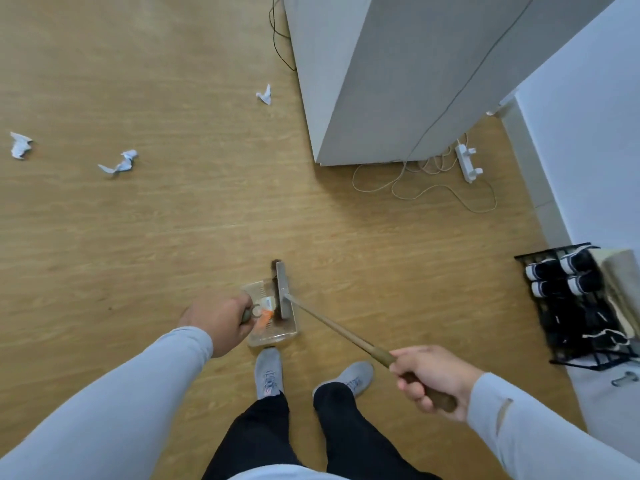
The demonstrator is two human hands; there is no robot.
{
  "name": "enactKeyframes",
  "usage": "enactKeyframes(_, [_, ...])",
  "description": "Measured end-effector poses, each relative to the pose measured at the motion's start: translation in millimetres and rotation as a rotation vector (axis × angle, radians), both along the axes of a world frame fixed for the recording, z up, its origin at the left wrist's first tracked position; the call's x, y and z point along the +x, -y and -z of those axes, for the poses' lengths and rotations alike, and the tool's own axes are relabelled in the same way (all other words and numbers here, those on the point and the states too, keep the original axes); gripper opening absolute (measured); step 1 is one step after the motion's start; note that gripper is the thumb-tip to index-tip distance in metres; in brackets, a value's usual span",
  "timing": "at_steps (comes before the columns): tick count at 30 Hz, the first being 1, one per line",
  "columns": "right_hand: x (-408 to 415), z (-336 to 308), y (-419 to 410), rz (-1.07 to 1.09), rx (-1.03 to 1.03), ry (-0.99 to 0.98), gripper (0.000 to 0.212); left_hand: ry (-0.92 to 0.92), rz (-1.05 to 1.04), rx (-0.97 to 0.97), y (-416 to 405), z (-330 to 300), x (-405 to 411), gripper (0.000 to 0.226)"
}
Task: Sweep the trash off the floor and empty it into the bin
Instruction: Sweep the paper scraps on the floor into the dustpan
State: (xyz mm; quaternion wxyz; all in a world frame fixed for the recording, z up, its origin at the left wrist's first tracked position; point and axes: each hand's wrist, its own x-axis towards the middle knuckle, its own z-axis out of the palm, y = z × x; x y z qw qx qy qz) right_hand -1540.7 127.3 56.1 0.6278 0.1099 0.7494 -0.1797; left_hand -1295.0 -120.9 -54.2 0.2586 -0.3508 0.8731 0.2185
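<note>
A single wide-angle camera sits on the person's head and looks steeply down and slightly forward at the tan wood-grain floor [156, 237]. The person's own black-trousered legs [270, 441] and grey sneakers [268, 370] fill the lower centre of the frame, so the view falls almost straight along the body. Both grey-sleeved arms enter from the lower corners, near the lens and large; the left hand [216, 322] and right hand [433, 375] lie in the lower middle. The floor recedes toward the upper left. Lens distortion bends the tall white cabinet [381, 81] at upper right and the white wall [588, 133] at the right edge. There is no second view.
</note>
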Motion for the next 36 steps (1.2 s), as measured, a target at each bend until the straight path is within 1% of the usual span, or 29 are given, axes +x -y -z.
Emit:
enactKeyframes(2, [-5.4,-19.1,4.0,-0.012,-0.006,-0.012,0.041,-0.017,-0.063,0.033,6.1,-7.0,11.2,0.026])
enactKeyframes(5, [-11.2,-40.0,28.9,-0.063,-0.022,-0.047,0.037,-0.075,-0.223,0.062,23.4,-23.1,24.7,0.023])
enactKeyframes(8, [-15.0,-54.2,64.9,-0.167,-0.070,-0.124,0.028,-0.103,-0.354,0.068,45.8,-38.4,36.6,0.024])
enactKeyframes(10, [-16.9,-56.2,87.0,-0.219,-0.104,-0.167,0.021,-0.128,-0.434,0.060,58.8,-45.1,41.5,0.026])
enactKeyframes(14, [-33.9,-45.9,128.5,-0.265,-0.144,-0.239,0.019,-0.146,-0.548,0.029,79.7,-59.3,38.4,0.024])
enactKeyframes(18, [-63.4,-34.9,174.0,-0.307,-0.179,-0.270,0.017,-0.161,-0.615,-0.015,110.8,-71.9,23.0,0.022])
enactKeyframes(22, [-103.6,-23.9,220.6,-0.287,-0.196,-0.226,0.033,-0.154,-0.677,-0.050,154.5,-90.3,-4.8,0.024])
enactKeyframes(26, [-136.4,-25.5,271.2,-0.279,-0.238,-0.184,0.036,-0.141,-0.739,-0.083,200.0,-108.0,-38.3,0.024])
enactKeyframes(31, [-160.5,-31.1,331.6,-0.340,-0.264,-0.195,0.015,-0.120,-0.757,-0.131,246.5,-120.0,-70.3,0.023])
enactKeyframes(33, [-166.9,-34.9,351.5,-0.335,-0.277,-0.207,0.015,-0.120,-0.774,-0.132,264.6,-123.4,-79.5,0.024])
enactKeyframes(36, [-175.1,-35.3,381.9,-0.296,-0.285,-0.219,0.016,-0.128,-0.779,-0.138,297.3,-123.9,-92.0,0.032])
